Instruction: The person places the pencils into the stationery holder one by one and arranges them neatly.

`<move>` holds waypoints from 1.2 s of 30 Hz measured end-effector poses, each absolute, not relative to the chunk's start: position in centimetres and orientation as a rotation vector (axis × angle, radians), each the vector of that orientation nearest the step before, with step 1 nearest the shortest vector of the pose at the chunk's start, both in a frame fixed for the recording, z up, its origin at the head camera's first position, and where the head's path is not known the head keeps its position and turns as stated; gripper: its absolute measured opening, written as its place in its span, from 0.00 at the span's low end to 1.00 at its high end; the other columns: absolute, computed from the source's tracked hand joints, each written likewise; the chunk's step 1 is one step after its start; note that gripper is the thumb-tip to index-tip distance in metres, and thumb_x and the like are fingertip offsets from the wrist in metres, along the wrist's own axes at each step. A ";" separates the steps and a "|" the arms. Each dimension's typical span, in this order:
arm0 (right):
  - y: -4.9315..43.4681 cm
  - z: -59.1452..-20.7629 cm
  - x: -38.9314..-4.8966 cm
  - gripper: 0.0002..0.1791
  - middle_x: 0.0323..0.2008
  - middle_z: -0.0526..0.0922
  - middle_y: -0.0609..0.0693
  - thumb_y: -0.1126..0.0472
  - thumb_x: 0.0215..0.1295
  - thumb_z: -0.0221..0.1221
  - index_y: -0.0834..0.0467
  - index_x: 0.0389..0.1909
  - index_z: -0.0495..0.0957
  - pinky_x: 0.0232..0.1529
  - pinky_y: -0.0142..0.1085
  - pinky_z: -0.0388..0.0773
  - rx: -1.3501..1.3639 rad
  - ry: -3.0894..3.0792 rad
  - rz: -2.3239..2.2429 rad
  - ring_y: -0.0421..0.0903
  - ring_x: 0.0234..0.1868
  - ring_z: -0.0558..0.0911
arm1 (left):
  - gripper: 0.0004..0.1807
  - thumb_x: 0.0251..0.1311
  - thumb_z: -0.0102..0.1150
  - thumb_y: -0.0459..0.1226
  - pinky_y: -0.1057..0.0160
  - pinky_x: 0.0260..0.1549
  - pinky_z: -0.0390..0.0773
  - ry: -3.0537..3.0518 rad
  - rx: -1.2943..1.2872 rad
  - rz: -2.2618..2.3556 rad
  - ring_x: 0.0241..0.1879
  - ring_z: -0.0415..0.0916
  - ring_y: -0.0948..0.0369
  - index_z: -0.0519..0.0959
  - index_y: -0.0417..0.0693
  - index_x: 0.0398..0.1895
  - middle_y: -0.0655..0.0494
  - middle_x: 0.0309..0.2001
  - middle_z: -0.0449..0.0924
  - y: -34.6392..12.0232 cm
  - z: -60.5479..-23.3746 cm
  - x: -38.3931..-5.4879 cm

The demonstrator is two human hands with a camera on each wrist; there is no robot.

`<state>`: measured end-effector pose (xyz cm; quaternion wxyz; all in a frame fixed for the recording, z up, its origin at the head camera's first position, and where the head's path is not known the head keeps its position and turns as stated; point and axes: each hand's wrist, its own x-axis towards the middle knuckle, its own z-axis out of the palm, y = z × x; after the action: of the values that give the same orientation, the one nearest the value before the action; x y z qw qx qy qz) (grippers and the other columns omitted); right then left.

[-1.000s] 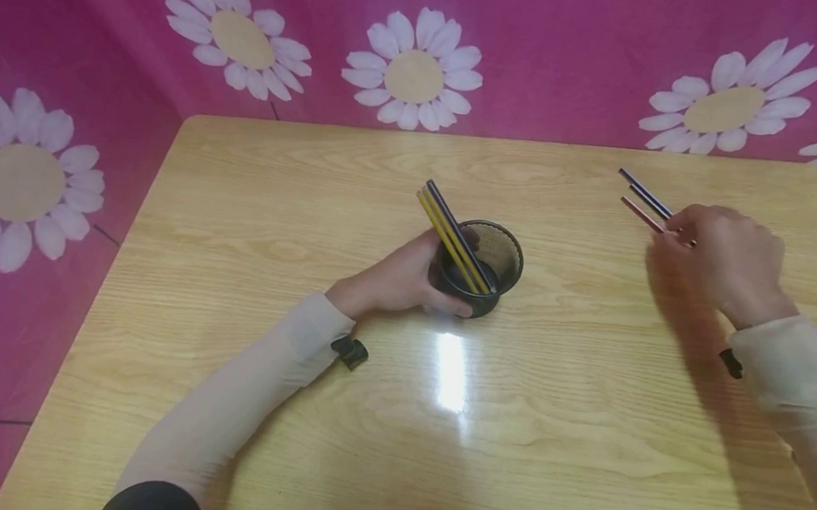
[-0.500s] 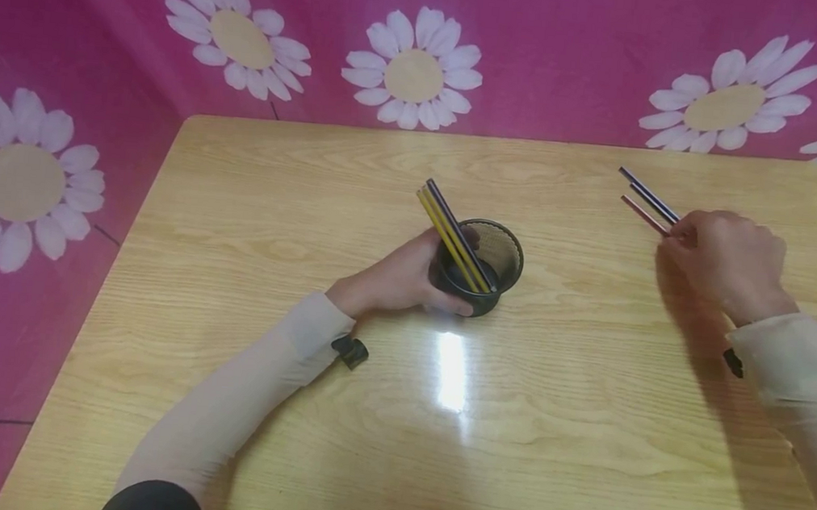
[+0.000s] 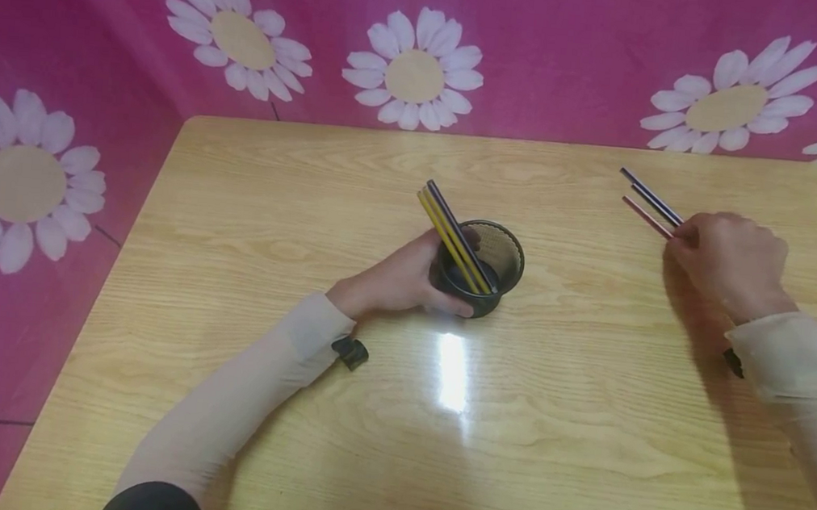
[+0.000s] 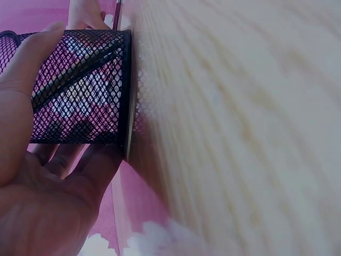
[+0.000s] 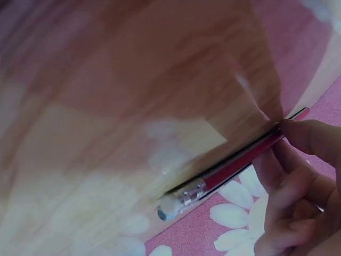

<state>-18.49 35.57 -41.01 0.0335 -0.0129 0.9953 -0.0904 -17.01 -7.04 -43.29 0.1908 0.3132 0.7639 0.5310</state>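
My left hand [image 3: 406, 279] grips a black mesh pencil cup [image 3: 502, 251], thumb on the near side and fingers round the far side. Yellow and dark pencils [image 3: 454, 239] lean out of it to the upper left. In the left wrist view, the cup [image 4: 80, 85] stands with its base at the tabletop. Far to the right, my right hand [image 3: 732, 259] pinches a red pencil [image 3: 648, 217] lying on the table. Its eraser end [image 5: 181, 204] shows in the right wrist view. Two dark pencils [image 3: 652, 199] lie alongside, their near ends hidden by the hand.
A light wood-grain table [image 3: 546, 429] spreads under both hands. Its back edge meets a magenta cloth [image 3: 557, 57] printed with large white daisies. A rounded black object [image 3: 153, 504] shows at the bottom left.
My right hand has slid slightly to the right along the pencils, so a bit more of their length shows. My left hand and the cup have stayed in place.
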 end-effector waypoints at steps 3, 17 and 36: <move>35.7 -41.1 -18.5 0.12 0.40 0.85 0.70 0.63 0.73 0.66 0.69 0.47 0.85 0.31 0.59 0.70 -0.040 3.061 -0.276 0.66 0.35 0.78 | 0.53 0.48 0.89 0.33 0.63 0.77 0.60 2.151 0.876 1.487 0.69 0.72 0.57 0.66 0.33 0.76 0.43 0.66 0.78 -7.0 -43.3 -17.0; 34.4 -40.0 -18.2 0.15 0.40 0.88 0.66 0.56 0.75 0.65 0.65 0.50 0.88 0.29 0.55 0.67 -0.095 3.093 -0.379 0.63 0.35 0.80 | 0.53 0.48 0.89 0.34 0.62 0.77 0.60 2.149 0.876 1.486 0.70 0.72 0.56 0.66 0.33 0.76 0.42 0.66 0.78 -7.0 -43.1 -16.9; 30.5 -38.3 -16.8 0.11 0.37 0.90 0.60 0.58 0.75 0.66 0.61 0.47 0.90 0.26 0.53 0.66 -0.286 3.193 -0.536 0.59 0.29 0.80 | 0.53 0.48 0.88 0.33 0.63 0.77 0.60 2.142 0.885 1.488 0.69 0.73 0.56 0.66 0.32 0.76 0.42 0.65 0.79 -7.0 -43.2 -16.9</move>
<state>-16.80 30.46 -38.26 -0.0542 -0.0879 0.9809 -0.1648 -16.94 -7.03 -43.16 0.1926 0.3155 0.7631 0.5302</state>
